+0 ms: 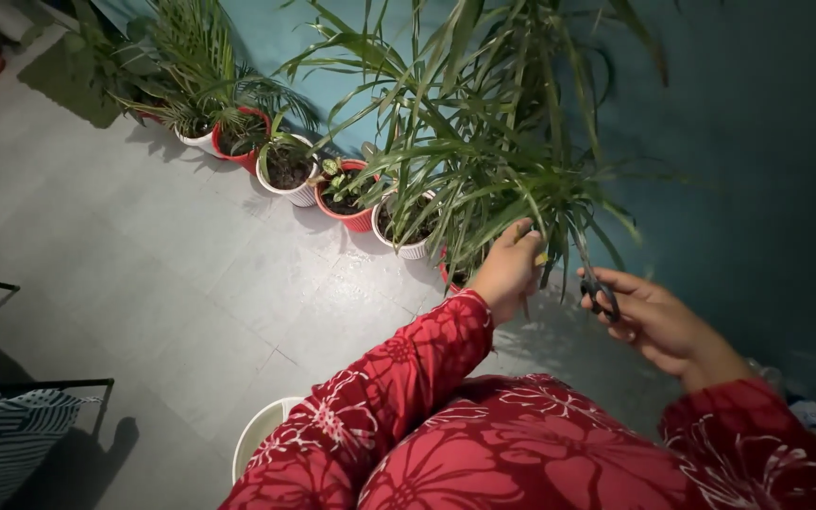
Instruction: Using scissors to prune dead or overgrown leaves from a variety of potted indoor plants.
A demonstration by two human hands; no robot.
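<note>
At far left we see striped cloth [2, 425] on a dark rack [49, 385], and a white bucket [259, 436] on the grey floor [144, 255] just left of our red sleeve [399, 378]. A row of red and white pots [287, 170] runs along the teal wall [767, 123]. Our left hand [507, 269] is closed on the long leaves of the tall plant [484, 123], gripping them near their tips. Just beside it, our right hand [658, 321] is clamped on black scissors [595, 283], whose blades point up into the same leaves; we cannot tell whether the blades are parted.
</note>
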